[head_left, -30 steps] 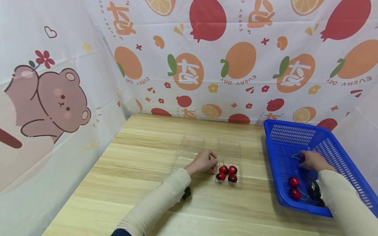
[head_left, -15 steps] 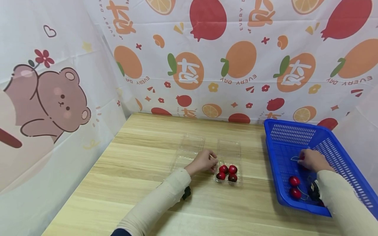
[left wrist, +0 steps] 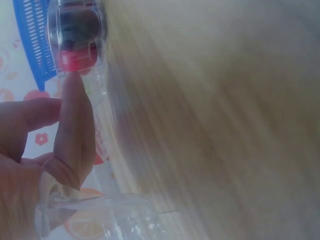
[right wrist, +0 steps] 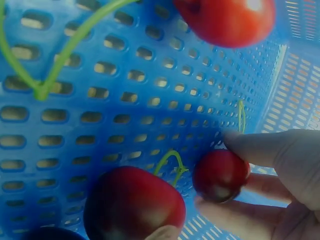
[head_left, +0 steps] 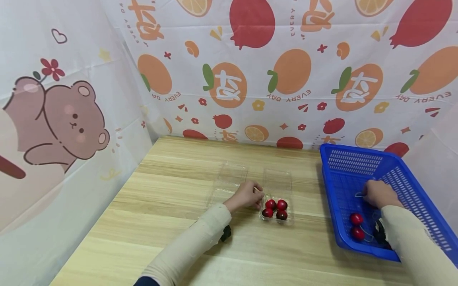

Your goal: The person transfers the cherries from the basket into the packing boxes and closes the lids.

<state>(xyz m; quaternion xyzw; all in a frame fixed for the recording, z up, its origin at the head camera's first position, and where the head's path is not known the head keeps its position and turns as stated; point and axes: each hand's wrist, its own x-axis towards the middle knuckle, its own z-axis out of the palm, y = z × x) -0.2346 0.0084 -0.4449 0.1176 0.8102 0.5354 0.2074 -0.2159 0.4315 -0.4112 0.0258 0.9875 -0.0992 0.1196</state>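
Observation:
In the blue basket [head_left: 340, 234], my right hand [head_left: 381, 194] pinches a dark red cherry [right wrist: 220, 175] between thumb and fingers. Its thin green stem shows above the thumb in the right wrist view. Two more cherries [head_left: 356, 226] joined by a stem lie nearer the basket's front. My left hand [head_left: 247, 194] is at the left side of a clear plastic box [head_left: 290, 216], one fairly straight finger [left wrist: 75, 120] reaching its wall. Several red and dark cherries [head_left: 274, 209] sit inside this box; its lid [head_left: 277, 180] lies folded back.
A second clear plastic box [head_left: 220, 195], also with its lid back, stands on the wooden table [head_left: 150, 222], partly behind my left hand. Printed cloth [head_left: 286, 111] hangs behind the table and along its left side. The basket's raised rim surrounds my right hand.
My right hand has shifted slightly left and up within the basket, covering the cherry at its fingers in the head view. My left hand and the filled box stay put.

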